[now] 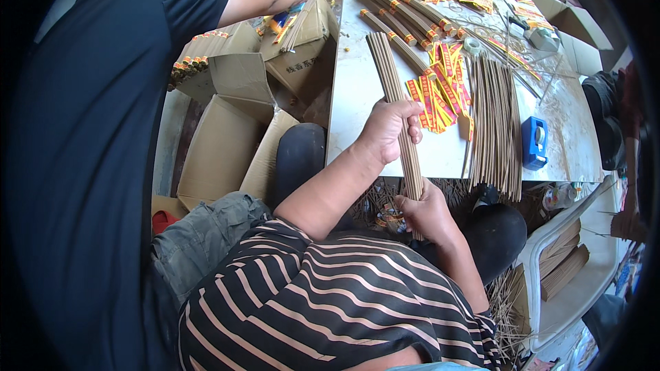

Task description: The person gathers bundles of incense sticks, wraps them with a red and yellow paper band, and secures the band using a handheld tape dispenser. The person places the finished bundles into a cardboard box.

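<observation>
A bundle of long brown incense sticks [388, 72] slants upright before me, its top over the white table. My left hand [393, 127] is wrapped round its middle. Lower down, below the table's front edge, my right hand [427, 211] grips the same bundle near its bottom end. To the right of my left hand lies a pile of red and yellow paper labels [450, 82]. A wide spread of loose incense sticks [493, 120] rests beside them, ends jutting over the front edge. Banded incense bundles [402, 10] lie at the table's far side.
A blue tape dispenser [535, 143] stands at the right of the white table [354, 120]. Left are an open cardboard box [223, 148] and a co-worker in a dark shirt [103, 96], arm reaching toward another box [302, 62]. A white tub [535, 261] with incense sticks sits lower right.
</observation>
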The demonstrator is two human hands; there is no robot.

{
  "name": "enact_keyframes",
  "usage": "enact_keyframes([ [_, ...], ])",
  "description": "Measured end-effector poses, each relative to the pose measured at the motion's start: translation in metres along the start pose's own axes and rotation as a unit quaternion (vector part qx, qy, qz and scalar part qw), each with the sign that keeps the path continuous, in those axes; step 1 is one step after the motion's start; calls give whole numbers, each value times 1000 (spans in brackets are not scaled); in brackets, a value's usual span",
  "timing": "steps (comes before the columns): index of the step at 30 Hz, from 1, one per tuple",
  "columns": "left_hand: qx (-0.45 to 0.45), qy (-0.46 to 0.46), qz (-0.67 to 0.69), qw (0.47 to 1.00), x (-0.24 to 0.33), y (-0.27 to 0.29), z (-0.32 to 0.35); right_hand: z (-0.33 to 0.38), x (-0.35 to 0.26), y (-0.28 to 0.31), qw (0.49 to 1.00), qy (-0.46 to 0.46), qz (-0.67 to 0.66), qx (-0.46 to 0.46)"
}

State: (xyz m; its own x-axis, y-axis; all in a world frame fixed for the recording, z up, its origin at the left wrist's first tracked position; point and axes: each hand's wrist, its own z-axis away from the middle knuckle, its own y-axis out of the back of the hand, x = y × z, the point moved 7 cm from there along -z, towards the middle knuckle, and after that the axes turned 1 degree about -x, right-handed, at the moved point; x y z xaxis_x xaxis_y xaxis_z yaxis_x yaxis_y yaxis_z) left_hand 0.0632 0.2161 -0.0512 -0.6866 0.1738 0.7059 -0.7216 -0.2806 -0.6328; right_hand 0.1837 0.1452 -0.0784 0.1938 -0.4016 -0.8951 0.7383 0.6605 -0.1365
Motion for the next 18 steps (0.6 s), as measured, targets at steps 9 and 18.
enact_keyframes([
  [9, -19, -34, -3, 999, 11, -14, 2, 4, -7, 5, 999, 16, 33, 13],
  [18, -10, -39, -1, 999, 6, -13, 5, 10, -2, 5, 1000, 21, 5, 0],
])
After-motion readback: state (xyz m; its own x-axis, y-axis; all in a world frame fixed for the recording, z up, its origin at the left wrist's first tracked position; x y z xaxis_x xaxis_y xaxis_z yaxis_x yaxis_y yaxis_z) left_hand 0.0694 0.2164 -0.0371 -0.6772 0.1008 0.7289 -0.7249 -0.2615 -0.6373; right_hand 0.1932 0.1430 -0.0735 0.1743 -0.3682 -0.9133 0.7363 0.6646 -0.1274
